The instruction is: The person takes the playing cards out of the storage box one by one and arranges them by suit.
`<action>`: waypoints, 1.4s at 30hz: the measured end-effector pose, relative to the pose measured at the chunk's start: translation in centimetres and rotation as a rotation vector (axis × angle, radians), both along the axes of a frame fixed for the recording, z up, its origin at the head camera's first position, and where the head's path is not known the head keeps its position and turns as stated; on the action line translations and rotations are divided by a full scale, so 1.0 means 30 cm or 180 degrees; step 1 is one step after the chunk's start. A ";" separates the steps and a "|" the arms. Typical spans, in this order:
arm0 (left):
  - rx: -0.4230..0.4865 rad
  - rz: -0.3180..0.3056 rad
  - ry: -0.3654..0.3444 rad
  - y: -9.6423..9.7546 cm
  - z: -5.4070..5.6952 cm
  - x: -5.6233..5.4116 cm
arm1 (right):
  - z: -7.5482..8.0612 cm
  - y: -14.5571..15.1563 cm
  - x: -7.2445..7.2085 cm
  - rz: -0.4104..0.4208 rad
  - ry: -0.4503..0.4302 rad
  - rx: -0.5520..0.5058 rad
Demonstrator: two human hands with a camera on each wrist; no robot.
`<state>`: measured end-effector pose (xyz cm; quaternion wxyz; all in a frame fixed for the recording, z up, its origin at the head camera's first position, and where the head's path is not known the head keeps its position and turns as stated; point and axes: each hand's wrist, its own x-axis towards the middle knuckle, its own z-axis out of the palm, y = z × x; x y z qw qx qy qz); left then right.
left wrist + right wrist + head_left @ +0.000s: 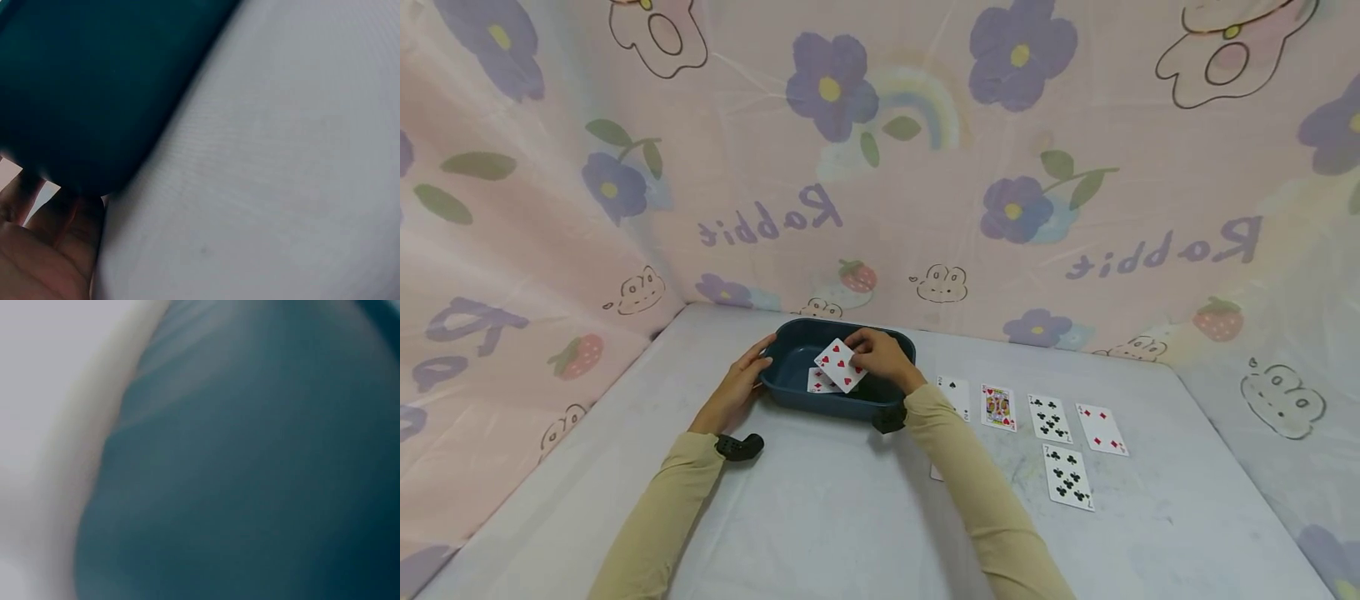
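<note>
A dark teal rectangular basin stands near the back of the table. My left hand is at its left end, fingers against the wall; in the left wrist view the fingers meet the basin's outer wall. Over the basin's inside, my right hand pinches a hearts playing card between thumb and fingers, face up and tilted. Beneath it, a partly covered red-suited card lies in the basin. Blurred teal basin surface fills most of the right wrist view; no fingers show there.
Right of the basin lie face-up cards: a spades card, a king, two clubs cards and a diamonds card. My right forearm partly covers another card. A printed curtain hangs behind the table.
</note>
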<state>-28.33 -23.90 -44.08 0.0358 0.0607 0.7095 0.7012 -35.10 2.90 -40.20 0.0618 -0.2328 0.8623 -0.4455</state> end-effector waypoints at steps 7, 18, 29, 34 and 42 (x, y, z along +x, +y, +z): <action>-0.0061 0.0000 0.0027 -0.004 0.002 0.001 | 0.000 -0.002 0.009 -0.0131 -0.0131 -0.0344; -0.0013 -0.0032 0.0051 -0.007 -0.006 -0.007 | 0.018 -0.002 0.032 -0.0191 -0.0344 -0.0726; -0.0111 -0.0007 0.0044 -0.007 -0.004 -0.013 | 0.055 0.009 0.065 -0.0669 -0.0205 -0.0905; -0.0096 -0.0020 0.0004 -0.006 -0.002 -0.009 | 0.050 0.020 0.070 -0.0793 -0.0252 -0.1087; -0.0005 -0.0052 0.0016 -0.006 0.000 -0.005 | 0.061 0.045 0.092 -0.0827 -0.0472 -0.1325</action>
